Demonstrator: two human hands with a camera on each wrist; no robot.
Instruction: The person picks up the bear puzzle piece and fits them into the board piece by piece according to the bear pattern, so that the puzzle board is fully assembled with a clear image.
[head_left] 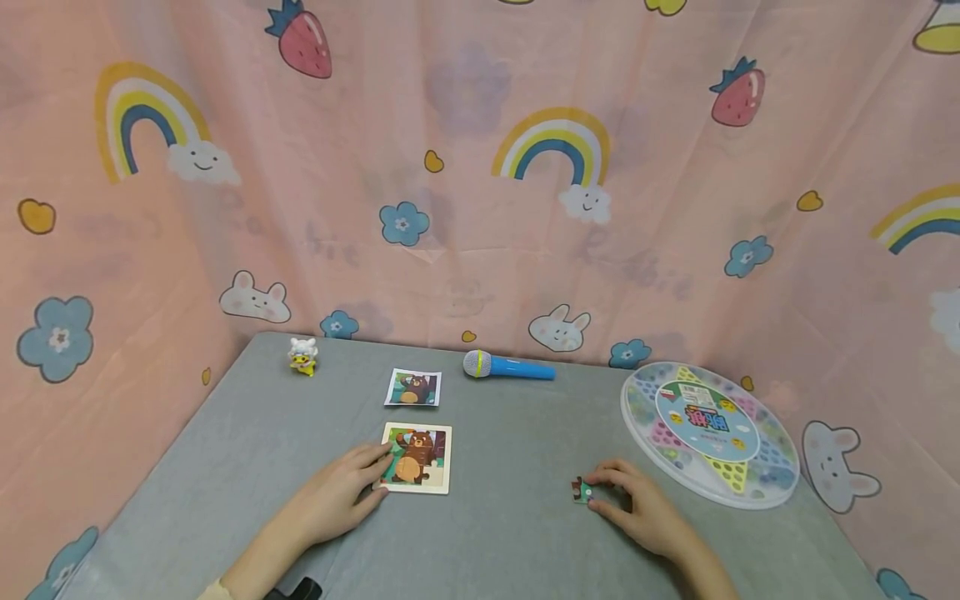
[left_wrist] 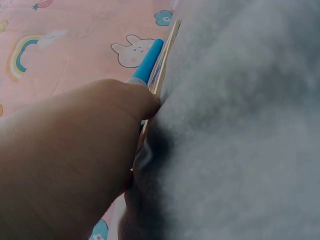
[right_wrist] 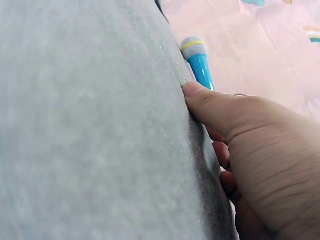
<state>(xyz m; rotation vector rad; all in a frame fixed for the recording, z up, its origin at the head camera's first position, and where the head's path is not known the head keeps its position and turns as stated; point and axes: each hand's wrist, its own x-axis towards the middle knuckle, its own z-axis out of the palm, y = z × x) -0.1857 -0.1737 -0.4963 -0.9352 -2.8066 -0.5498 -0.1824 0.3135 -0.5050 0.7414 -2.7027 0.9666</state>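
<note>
A small jigsaw puzzle [head_left: 415, 457] with a brown bear picture lies flat in a pale wooden frame, whose bare base shows at the lower right corner. My left hand [head_left: 341, 492] rests at its left side, fingertips on the left edge and thumb by the lower left corner. In the left wrist view the frame [left_wrist: 165, 65] is seen edge-on beyond the thumb. Well to the right, my right hand [head_left: 637, 504] pinches a small green and brown puzzle piece [head_left: 581, 490] between thumb and forefinger, at the table surface. In the right wrist view the piece is mostly hidden.
Behind the puzzle lies a matching bear picture card [head_left: 413, 388]. A blue toy microphone [head_left: 517, 367] is at the back, a small white-and-yellow figurine [head_left: 303, 357] at back left. A round Chinese checkers board [head_left: 708, 433] lies right of my right hand on the grey-covered table [head_left: 510, 533].
</note>
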